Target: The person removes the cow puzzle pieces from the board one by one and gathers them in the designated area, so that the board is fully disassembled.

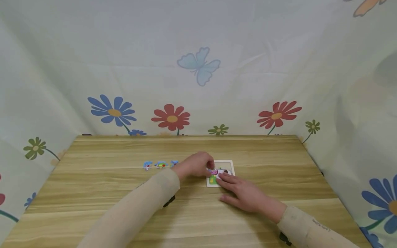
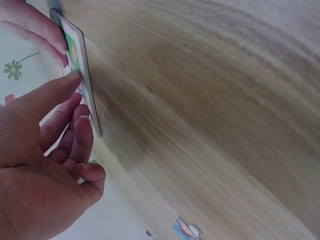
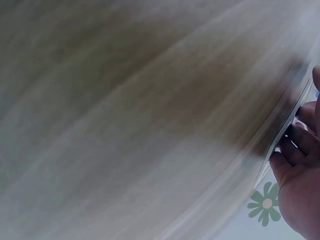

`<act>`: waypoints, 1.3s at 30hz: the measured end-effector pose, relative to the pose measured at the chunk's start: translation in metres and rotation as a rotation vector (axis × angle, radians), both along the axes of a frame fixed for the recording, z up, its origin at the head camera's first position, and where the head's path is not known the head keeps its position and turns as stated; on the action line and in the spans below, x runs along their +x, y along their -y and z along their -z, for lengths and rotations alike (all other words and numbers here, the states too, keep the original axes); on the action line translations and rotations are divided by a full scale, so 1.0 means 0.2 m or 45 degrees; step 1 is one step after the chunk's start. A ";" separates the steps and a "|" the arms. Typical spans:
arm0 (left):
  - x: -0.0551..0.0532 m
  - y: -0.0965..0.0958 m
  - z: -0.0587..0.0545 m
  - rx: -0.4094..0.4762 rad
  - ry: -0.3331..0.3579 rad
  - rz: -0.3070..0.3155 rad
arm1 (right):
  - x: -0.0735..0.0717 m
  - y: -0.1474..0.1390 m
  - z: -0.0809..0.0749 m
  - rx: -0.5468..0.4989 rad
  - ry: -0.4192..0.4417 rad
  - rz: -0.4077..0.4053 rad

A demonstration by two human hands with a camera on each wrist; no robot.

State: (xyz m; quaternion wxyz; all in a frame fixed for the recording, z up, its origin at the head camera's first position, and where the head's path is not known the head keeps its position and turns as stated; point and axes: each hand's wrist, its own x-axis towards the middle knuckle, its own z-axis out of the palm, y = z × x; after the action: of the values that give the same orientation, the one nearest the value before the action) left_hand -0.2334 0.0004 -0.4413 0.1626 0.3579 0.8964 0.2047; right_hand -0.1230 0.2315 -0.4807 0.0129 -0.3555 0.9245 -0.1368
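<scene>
A small puzzle board (image 1: 233,167) with a pale frame lies on the wooden table, its picture partly filled with green, white and pink pieces (image 1: 213,180). My left hand (image 1: 197,164) reaches over the board's left side. In the left wrist view, the thumb and index finger of that left hand (image 2: 47,145) pinch a small puzzle piece right at the board's surface; the fingers hide most of it. My right hand (image 1: 248,194) rests on the board's lower right part, its fingers stretched out over the picture. The right wrist view shows the right hand (image 3: 300,165) along the board's edge.
Several loose puzzle pieces (image 1: 161,165) lie in a row on the table left of the board, the rightmost one partly behind my left wrist. A flower-printed cloth (image 1: 139,75) hangs behind the far edge of the wooden table (image 1: 102,172).
</scene>
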 end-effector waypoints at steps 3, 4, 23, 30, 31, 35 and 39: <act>0.00 -0.01 0.01 0.006 0.026 -0.025 | 0.00 -0.01 0.01 -0.004 -0.014 -0.005; 0.00 -0.01 0.01 0.007 0.033 -0.032 | -0.01 -0.01 0.01 -0.004 -0.014 -0.006; 0.01 -0.04 0.01 0.015 0.118 -0.085 | -0.02 -0.01 0.01 -0.034 0.071 0.019; 0.00 -0.04 0.02 0.023 0.141 -0.103 | -0.02 -0.01 0.01 -0.040 0.081 0.018; 0.00 -0.04 0.02 0.026 0.140 -0.106 | -0.02 -0.01 0.01 -0.040 0.088 0.020; -0.01 -0.05 0.04 0.038 0.138 -0.111 | -0.01 -0.01 0.01 -0.040 0.101 0.024; -0.01 -0.04 0.05 0.058 0.149 -0.121 | -0.02 -0.01 0.01 -0.040 0.097 0.025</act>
State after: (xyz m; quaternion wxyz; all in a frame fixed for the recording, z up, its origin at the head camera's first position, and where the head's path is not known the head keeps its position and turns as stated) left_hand -0.2356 0.0092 -0.4505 0.1966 0.3061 0.8964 0.2532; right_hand -0.1261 0.2340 -0.4821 0.0410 -0.3409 0.9246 -0.1650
